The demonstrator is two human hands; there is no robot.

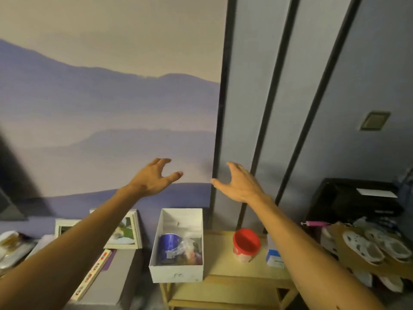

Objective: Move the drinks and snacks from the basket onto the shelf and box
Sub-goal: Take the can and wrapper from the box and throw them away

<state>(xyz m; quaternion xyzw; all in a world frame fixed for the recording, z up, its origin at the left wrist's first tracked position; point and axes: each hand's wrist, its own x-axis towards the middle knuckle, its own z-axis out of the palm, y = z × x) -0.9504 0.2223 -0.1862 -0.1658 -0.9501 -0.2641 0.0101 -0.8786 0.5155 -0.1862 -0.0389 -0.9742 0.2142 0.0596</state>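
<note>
Head view: left hand (154,179) & right hand (238,184) are raised side by side before the wall (89,113), apart, fingers spread wide & loosely bent, holding nothing. Below them a white box (176,273) sits on the left end of the wooden shelf (223,262) w/ a blue can (168,248) & a clear snack bag (192,248) inside. A red tub (245,243) & a small carton (274,257) stand on the shelf to its right.

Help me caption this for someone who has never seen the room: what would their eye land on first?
Two bare arms fill the middle, the left hand and the right hand raised open before a purple mountain mural. Below them an open white box holds a blue can, and right of it a red tub stands on the wooden shelf.
</note>
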